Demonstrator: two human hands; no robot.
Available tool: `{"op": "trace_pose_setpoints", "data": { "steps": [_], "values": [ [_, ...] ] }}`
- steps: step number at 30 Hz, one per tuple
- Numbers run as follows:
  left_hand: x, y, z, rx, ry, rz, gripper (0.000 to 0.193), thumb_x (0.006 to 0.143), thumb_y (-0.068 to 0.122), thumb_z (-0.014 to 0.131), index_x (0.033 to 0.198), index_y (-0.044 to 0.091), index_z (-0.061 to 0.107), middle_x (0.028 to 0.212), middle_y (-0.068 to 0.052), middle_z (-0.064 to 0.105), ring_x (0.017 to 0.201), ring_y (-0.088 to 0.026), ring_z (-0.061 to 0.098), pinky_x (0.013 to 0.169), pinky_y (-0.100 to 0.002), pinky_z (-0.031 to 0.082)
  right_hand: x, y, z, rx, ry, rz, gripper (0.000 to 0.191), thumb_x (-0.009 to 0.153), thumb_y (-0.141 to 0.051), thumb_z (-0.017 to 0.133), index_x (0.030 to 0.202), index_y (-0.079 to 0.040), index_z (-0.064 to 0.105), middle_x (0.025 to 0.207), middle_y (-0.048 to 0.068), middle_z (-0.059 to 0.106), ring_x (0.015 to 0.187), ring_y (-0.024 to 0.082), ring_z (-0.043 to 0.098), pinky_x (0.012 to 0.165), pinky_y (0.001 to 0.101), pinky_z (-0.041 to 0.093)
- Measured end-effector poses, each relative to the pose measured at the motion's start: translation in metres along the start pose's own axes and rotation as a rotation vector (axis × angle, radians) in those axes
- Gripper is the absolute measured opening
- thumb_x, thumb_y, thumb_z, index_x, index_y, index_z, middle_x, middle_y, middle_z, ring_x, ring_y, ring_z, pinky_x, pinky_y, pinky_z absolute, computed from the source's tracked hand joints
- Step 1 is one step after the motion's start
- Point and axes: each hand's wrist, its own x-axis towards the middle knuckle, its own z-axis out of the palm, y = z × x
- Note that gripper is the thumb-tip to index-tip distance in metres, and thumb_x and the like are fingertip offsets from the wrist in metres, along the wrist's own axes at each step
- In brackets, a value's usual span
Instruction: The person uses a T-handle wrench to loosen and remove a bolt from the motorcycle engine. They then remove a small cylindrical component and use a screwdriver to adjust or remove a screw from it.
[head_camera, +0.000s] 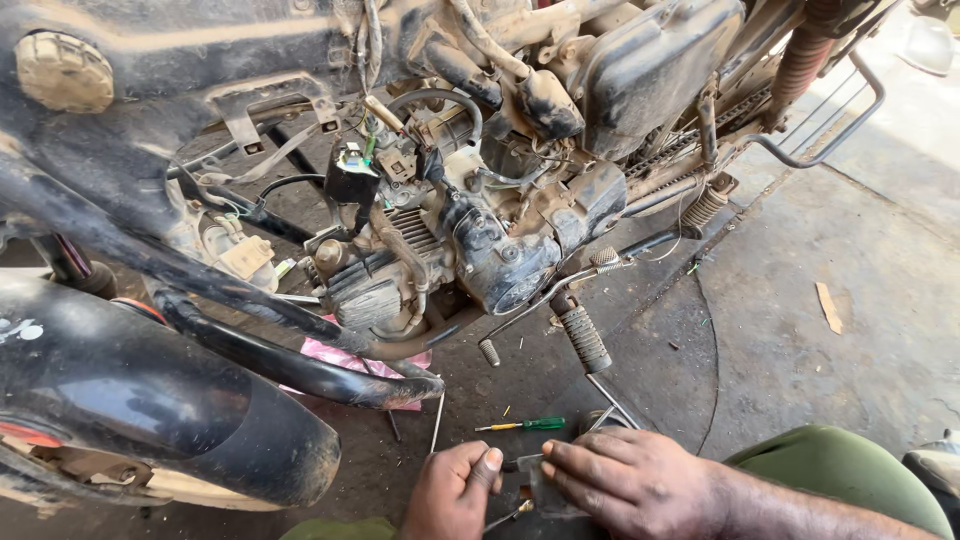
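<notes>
At the bottom of my view, between my two hands, lies a small dark metal part (527, 478), flat and grimy, on the floor just below the motorbike; it is too dirty and too covered to make out more. A thin metal tool (508, 517) pokes out beneath it. The floor (800, 330) is oil-stained concrete, dark near the bike and paler to the right, with a green-handled screwdriver (522, 425) lying just above my hands and a pink rag (345, 360) under the engine (470, 250). The stripped bike fills the upper view, its black exhaust (170, 410) at left and a footpeg (582, 335) hanging down. My left hand (455, 490) is curled nearly into a fist, thumb pressed on the part's edge. My right hand (630, 480) lies fingers-forward, flat and slightly bent, fingertips resting on the part; whether it grips it I cannot tell.
</notes>
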Motion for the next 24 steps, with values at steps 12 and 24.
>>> {"op": "trace_pose_setpoints", "data": {
  "steps": [12,24],
  "values": [
    [-0.009,0.004,0.020,0.337,0.101,0.503,0.033,0.093,0.020,0.068,0.067,0.005,0.053,0.056,-0.017,0.058,0.054,-0.038,0.065,0.052,-0.052,0.045,0.025,-0.004,0.013,1.287,-0.064,1.585,0.038,0.104,-0.030,0.064,0.123,0.002,0.064,0.085,0.020,0.058,0.071,0.030,0.047,0.062,0.0485,0.037],
    [-0.001,0.006,0.034,-0.040,-0.118,0.267,0.029,0.100,0.018,0.061,0.077,0.002,0.065,0.063,-0.011,0.068,0.060,-0.021,0.071,0.055,-0.038,0.052,0.013,-0.009,0.000,0.372,0.236,0.497,0.041,0.088,-0.024,0.080,0.125,-0.014,0.066,0.119,0.014,0.067,0.098,0.030,0.077,0.079,0.0384,0.065]
  ]
}}
